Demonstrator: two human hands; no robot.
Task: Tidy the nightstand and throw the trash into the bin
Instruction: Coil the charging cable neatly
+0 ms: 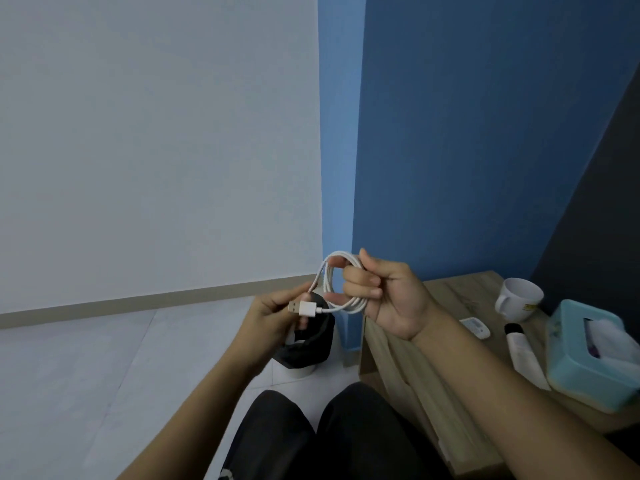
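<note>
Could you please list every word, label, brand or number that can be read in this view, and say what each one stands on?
None can be read.
White mug: a small yellow mark near its base, too blurred to read.
White remote: a pale display area, no legible characters.
White tube with a black cap: no print visible.
Teal tissue box: faint pattern at one corner, unreadable.
White cable: no marking visible.

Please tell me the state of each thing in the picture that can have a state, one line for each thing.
white cable: coiled in loops, held in the air
left hand: shut on the cable's USB plug
right hand: shut on the coil
bin: open, black bag inside, on the floor
mug: tipped on the nightstand
tissue box: tissue showing at the opening
</note>
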